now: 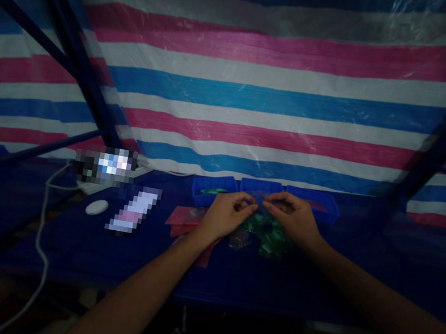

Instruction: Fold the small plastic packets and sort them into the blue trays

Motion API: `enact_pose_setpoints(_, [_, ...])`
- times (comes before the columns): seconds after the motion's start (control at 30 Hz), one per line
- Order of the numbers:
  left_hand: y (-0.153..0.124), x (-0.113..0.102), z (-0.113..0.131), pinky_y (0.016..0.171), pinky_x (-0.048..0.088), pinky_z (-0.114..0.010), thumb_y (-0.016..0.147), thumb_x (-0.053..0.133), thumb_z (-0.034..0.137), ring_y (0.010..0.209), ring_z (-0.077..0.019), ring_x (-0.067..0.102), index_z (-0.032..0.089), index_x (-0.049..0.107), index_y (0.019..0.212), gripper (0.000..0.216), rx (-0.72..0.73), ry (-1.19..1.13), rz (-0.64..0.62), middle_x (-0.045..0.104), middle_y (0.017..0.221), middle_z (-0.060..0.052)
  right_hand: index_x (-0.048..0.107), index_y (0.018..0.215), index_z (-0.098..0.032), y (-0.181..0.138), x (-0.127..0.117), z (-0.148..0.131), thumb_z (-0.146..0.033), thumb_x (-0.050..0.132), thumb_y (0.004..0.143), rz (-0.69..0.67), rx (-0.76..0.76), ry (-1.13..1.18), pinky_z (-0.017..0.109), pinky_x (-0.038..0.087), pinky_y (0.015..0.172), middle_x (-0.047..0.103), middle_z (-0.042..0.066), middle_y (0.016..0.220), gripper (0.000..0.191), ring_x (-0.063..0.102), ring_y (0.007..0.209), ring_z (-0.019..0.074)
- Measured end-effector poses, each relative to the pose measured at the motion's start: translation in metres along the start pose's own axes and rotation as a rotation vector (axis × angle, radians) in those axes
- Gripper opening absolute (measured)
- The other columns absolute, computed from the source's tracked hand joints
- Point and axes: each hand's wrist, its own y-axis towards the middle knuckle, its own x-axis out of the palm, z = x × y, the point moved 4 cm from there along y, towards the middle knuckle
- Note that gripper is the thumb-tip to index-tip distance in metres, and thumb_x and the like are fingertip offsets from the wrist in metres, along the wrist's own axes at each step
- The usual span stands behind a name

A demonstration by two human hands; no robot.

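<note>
My left hand (227, 212) and my right hand (297, 217) face each other over the table, fingertips a short gap apart. Both are closed in a pinch; whatever is between the fingers is too small and dark to make out. Below them lies a loose heap of small green pieces (273, 238), apparently shiny packets. Beside it, nearer the left wrist, is a little clump of brownish, clear-looking pieces (239, 239). Red flat plastic bags (186, 217) lie to the left, partly hidden under my left forearm.
Three blue bins stand at the back: a left bin (196, 194) with green pieces, a middle bin (260, 185) and a right bin (333, 209) with reddish contents. Leftward are a white round object (97, 207), a blurred-out phone-like shape (135, 210) and a white cable (40, 227). Striped sheeting (261, 99) hangs behind.
</note>
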Motion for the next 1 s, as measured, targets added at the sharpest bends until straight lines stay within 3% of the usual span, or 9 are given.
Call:
enact_pose_setpoints(0.1, [0.000, 0.001, -0.001, 0.065, 0.053, -0.029, 0.093, 0.059, 0.041, 0.068, -0.0179, 0.070, 0.018, 0.067, 0.111, 0.029, -0.022, -0.074, -0.052, 0.074, 0.080, -0.005, 0.072, 0.097, -0.022, -0.002, -0.001, -0.007, -0.041, 0.073, 0.083, -0.019, -0.115, -0.096, 0.039, 0.057, 0.079, 0.075, 0.006, 0.094, 0.023, 0.070, 0.084, 0.0224])
enact_pose_setpoints(0.23, [0.005, 0.006, -0.012, 0.075, 0.055, -0.030, 0.092, 0.059, 0.032, 0.082, -0.0190, 0.072, 0.017, 0.068, 0.113, 0.026, -0.051, -0.297, -0.072, 0.075, 0.089, -0.008, 0.073, 0.097, -0.024, -0.007, 0.001, -0.026, -0.031, 0.068, 0.089, -0.093, -0.415, -0.302, 0.043, 0.054, 0.086, 0.075, 0.005, 0.096, 0.011, 0.068, 0.091, 0.0230])
enact_pose_setpoints(0.3, [0.007, 0.007, -0.017, 0.079, 0.055, -0.032, 0.092, 0.058, 0.028, 0.083, -0.0190, 0.071, 0.016, 0.070, 0.109, 0.025, -0.084, -0.386, -0.053, 0.075, 0.092, -0.009, 0.073, 0.099, -0.026, -0.010, 0.005, -0.032, -0.026, 0.066, 0.091, -0.153, -0.537, -0.381, 0.044, 0.052, 0.089, 0.076, 0.004, 0.097, 0.011, 0.067, 0.093, 0.0229])
enact_pose_setpoints(0.4, [0.009, 0.007, -0.021, 0.082, 0.056, -0.034, 0.092, 0.057, 0.031, 0.084, -0.0197, 0.071, 0.015, 0.073, 0.104, 0.026, -0.119, -0.436, -0.037, 0.075, 0.097, -0.010, 0.071, 0.103, -0.028, -0.012, 0.007, -0.033, -0.020, 0.064, 0.091, -0.206, -0.603, -0.456, 0.045, 0.051, 0.089, 0.076, 0.003, 0.099, 0.016, 0.066, 0.095, 0.0228])
enact_pose_setpoints(0.6, [0.008, 0.002, -0.027, 0.078, 0.055, -0.032, 0.085, 0.069, 0.030, 0.084, -0.0194, 0.071, 0.015, 0.071, 0.102, 0.023, -0.121, -0.263, 0.015, 0.076, 0.095, -0.010, 0.072, 0.095, -0.028, -0.016, 0.010, -0.031, -0.028, 0.070, 0.088, -0.260, -0.540, -0.413, 0.041, 0.054, 0.086, 0.074, 0.003, 0.095, 0.008, 0.064, 0.099, 0.0233])
enact_pose_setpoints(0.7, [0.005, 0.002, -0.022, 0.078, 0.055, -0.031, 0.086, 0.066, 0.025, 0.084, -0.0185, 0.072, 0.016, 0.068, 0.104, 0.020, -0.087, -0.225, 0.002, 0.075, 0.092, -0.008, 0.070, 0.088, -0.024, -0.014, 0.005, -0.029, -0.032, 0.068, 0.089, -0.119, -0.446, -0.374, 0.040, 0.054, 0.082, 0.071, 0.005, 0.089, 0.009, 0.066, 0.089, 0.0219])
enact_pose_setpoints(0.8, [0.002, 0.006, -0.012, 0.077, 0.055, -0.030, 0.087, 0.066, 0.023, 0.084, -0.0182, 0.073, 0.019, 0.059, 0.118, 0.032, -0.071, -0.228, -0.044, 0.076, 0.092, -0.007, 0.068, 0.093, -0.022, -0.010, -0.001, -0.024, -0.035, 0.069, 0.087, 0.014, -0.319, -0.331, 0.039, 0.055, 0.079, 0.072, 0.006, 0.092, 0.014, 0.067, 0.082, 0.0207])
enact_pose_setpoints(0.9, [-0.001, 0.012, -0.004, 0.074, 0.055, -0.030, 0.087, 0.067, 0.024, 0.082, -0.0187, 0.073, 0.022, 0.051, 0.133, 0.049, -0.066, -0.179, -0.103, 0.076, 0.092, -0.006, 0.068, 0.109, -0.023, -0.007, 0.000, -0.018, -0.037, 0.072, 0.085, -0.066, -0.240, -0.236, 0.040, 0.056, 0.085, 0.073, 0.007, 0.106, 0.028, 0.070, 0.090, 0.0217])
enact_pose_setpoints(1.0, [-0.002, 0.012, 0.000, 0.073, 0.055, -0.030, 0.087, 0.068, 0.025, 0.080, -0.0184, 0.072, 0.023, 0.046, 0.140, 0.057, -0.048, -0.118, -0.105, 0.076, 0.090, -0.005, 0.071, 0.108, -0.024, -0.006, 0.004, -0.014, -0.038, 0.072, 0.085, -0.151, -0.186, -0.194, 0.041, 0.056, 0.090, 0.075, 0.006, 0.106, 0.027, 0.071, 0.096, 0.0231])
